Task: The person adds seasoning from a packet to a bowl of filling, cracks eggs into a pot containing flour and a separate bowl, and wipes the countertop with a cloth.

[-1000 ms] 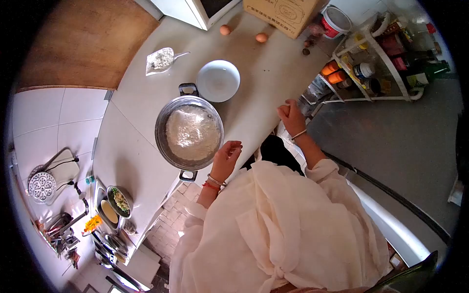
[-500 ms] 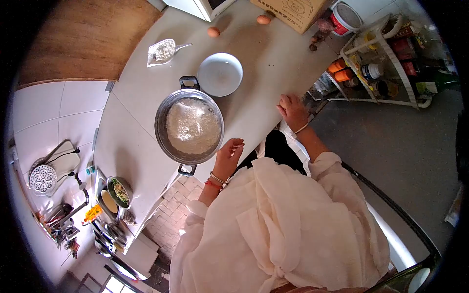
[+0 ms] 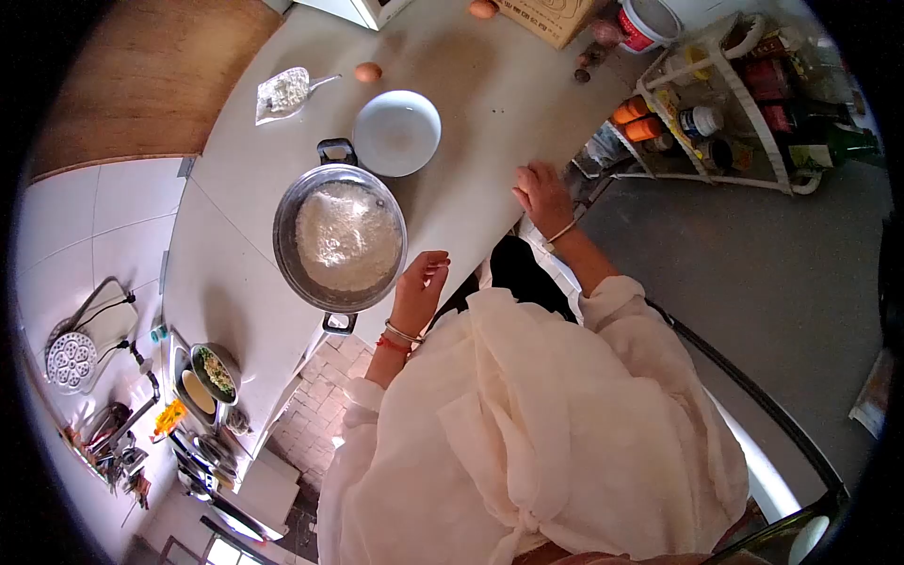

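Note:
My left hand (image 3: 419, 287) hangs beside the counter edge, right of a steel pot (image 3: 282, 231) holding white flour (image 3: 347, 235); its fingers are loosely curled, with nothing visible in them. At the counter's front edge, my right hand (image 3: 544, 198) is curled into a loose fist, and no object shows in it. A white bowl (image 3: 397, 133) stands against the pot's far side. Beyond the bowl lies one brown egg (image 3: 368, 72), and a second egg (image 3: 483, 8) is beside the cardboard box (image 3: 556, 17). A clear scoop of flour (image 3: 283, 95) rests at the left.
At the right stands a white rack (image 3: 725, 104) with bottles and jars. A red-and-white tub (image 3: 648, 24) is behind it. A bowl of chopped greens (image 3: 216, 373) sits at the lower left by the sink. The counter (image 3: 471, 188) edge runs close to my body.
The view has shifted. One egg has rolled left and nearer the bowl, the other farther away toward the box. My right hand has moved a little farther over the counter; my left hand barely differs.

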A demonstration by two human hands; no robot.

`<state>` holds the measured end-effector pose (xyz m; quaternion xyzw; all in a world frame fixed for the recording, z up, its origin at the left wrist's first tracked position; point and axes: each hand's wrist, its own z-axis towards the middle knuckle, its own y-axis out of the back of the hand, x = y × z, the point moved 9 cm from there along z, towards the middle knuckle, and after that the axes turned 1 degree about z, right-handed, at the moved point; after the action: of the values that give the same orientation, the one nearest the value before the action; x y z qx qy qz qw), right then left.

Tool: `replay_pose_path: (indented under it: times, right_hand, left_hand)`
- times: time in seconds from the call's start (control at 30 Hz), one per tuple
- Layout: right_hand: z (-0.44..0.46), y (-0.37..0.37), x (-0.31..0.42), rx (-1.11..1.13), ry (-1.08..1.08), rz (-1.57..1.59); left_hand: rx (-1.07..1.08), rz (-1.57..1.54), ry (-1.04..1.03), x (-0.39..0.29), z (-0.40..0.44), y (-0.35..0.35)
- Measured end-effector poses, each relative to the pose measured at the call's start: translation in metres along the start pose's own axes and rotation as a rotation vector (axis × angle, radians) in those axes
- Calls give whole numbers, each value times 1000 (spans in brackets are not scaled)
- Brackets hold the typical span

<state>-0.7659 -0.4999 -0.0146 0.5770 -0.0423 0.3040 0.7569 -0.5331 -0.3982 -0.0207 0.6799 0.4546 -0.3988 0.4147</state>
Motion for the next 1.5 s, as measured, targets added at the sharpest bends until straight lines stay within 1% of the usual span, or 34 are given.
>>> replay_pose_path:
  times: [0.07,0.17,0.2,0.27,0.3,0.37,0.43,0.5,0.53,0.57,0.63,0.67,0.73,0.77,0.8,0.83,0.87,0.9,1.0,1.13,1.23,1.33,1.43,1.5]
  right_hand:
    - [1,-4,-4,19,-4,19]
    - [9,-4,-15,-53,-264,579]
    - [11,-18,-13,52,-418,996]
    - [23,-24,37,305,-718,1818]
    - [35,-16,64,359,-664,1930]
    - [55,-6,128,498,-549,2154]
    - [68,-6,172,592,-489,2179]
    - [75,-6,213,690,-450,2230]
    - [79,-8,228,606,-555,2098]
    - [79,-9,245,656,-516,2079]
    - [79,-11,270,738,-440,2032]
    - [75,-15,283,777,-400,2018]
    - [70,-27,291,855,-279,1777]
    - [71,-31,296,887,-217,1655]
    - [84,-20,294,680,24,1328]
    - [91,-7,298,565,134,1159]
    - [97,11,304,446,236,989]
    - [102,29,311,326,329,815]
    - [102,41,330,316,365,726]
    - [100,36,338,240,375,652]
    - [97,35,348,229,426,534]
    - [91,31,351,214,434,453]
    - [83,28,355,153,456,314]
    - [81,26,356,119,476,271]
  left_hand:
    - [0,12,0,-9,0,1]
    - [-39,-8,-69,-21,1,9]
    - [-41,-47,-35,-14,3,13]
    - [-105,-332,-47,-23,7,26]
    - [-145,-475,-58,-31,8,34]
    - [-186,-514,-182,-67,5,50]
    - [-226,-565,-355,-93,1,65]
    - [-289,-561,-449,-102,-8,77]
    - [-369,-488,-460,-104,-14,87]
    - [-486,-377,-557,-118,-30,99]
    - [-574,-365,-558,-111,-45,113]
    - [-581,-416,-521,-98,-49,118]
    - [-587,-522,-444,-72,-55,125]
    - [-597,-522,-486,-74,-62,131]
    - [-607,-520,-526,-75,-68,137]
    - [-614,-517,-565,-81,-75,142]
    - [-688,-481,-524,-77,-82,149]
    - [-716,-408,-523,-81,-87,154]
    - [-761,-218,-512,-87,-93,167]
    - [-812,-101,-519,-95,-100,174]
    - [-824,-40,-567,-92,-102,177]
    - [-806,-96,-522,-82,-101,176]
    - [-803,-115,-544,-79,-102,174]
    - [-798,-121,-515,-76,-103,173]
